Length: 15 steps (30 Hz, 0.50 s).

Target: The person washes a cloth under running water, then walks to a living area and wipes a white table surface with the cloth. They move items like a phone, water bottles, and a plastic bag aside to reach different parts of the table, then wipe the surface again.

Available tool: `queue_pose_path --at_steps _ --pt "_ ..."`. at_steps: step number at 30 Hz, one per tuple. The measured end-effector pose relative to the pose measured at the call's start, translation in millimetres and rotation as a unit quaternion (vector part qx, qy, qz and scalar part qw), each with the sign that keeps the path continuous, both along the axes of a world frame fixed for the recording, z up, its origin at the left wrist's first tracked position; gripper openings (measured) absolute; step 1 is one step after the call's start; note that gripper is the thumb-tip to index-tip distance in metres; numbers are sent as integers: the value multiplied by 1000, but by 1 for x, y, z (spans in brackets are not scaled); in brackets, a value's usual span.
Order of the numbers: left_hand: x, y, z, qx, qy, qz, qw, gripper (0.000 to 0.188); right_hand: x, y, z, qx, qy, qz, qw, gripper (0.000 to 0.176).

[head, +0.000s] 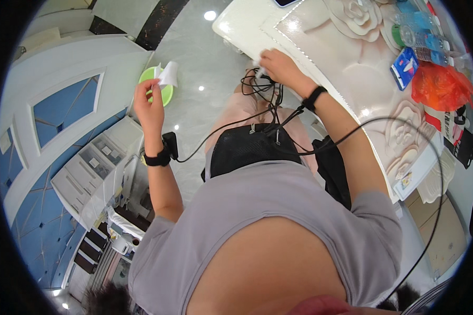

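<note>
My left hand (149, 103), raised at the left, pinches a curled white sheet (168, 74), which looks like paper. Behind that sheet in the view is a light green bin (166, 94) on the floor. My right hand (278, 67) is near the table's edge, its fingers closed on a small white piece (261, 71), blurred and partly hidden by the hand. Just below it in the view, a tangle of black cable (256, 84) rises from a black pouch (256, 143) at my waist.
A white table (246, 29) with a rose-patterned top stands at the right. On it are plastic bottles (425, 39), a blue packet (405, 69) and a red plastic bag (443, 86). A black cable (437, 157) loops past my right arm. A white door (75, 94) stands left.
</note>
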<state>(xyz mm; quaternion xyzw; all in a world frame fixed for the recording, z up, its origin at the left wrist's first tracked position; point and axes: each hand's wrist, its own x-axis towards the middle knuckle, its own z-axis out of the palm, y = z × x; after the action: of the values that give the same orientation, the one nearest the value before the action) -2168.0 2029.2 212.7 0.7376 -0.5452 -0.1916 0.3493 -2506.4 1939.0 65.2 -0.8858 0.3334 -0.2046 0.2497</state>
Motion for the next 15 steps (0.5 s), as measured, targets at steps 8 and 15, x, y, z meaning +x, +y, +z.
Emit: queue_pose_path --at_steps 8,15 --pt "-45 -53 -20 -6 28 -144 989 11 -240 113 14 -22 203 -353 913 15" --pt "-87 -76 -25 -10 33 -241 970 12 -276 157 23 357 -528 -588 498 27"
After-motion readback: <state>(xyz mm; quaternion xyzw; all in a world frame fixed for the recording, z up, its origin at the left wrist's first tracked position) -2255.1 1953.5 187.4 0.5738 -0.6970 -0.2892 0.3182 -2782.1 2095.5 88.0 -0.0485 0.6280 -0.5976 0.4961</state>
